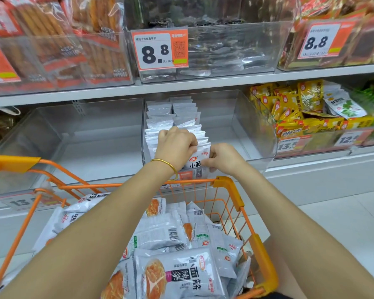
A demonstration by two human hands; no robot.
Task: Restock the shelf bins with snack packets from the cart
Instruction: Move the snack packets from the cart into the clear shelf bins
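front packet (198, 161): upright at the near end of the middle bin (257, 126), face out, likely so it matches the rows.
left hand (177, 145): fingers curled over its top edge, probably steadying the filed rows (171, 117) behind.
right hand (222, 158): pinches its right edge, squaring it.
cart (226, 182): parked near, below the bin; loose packets (171, 234) within reach.

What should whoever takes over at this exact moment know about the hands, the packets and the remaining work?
Hands: left hand and right hand both grip one white packet at the front of the middle bin.
Done: two upright rows of packets stand in that bin.
Left: seat this packet, then shelve the loose packets in the orange cart.
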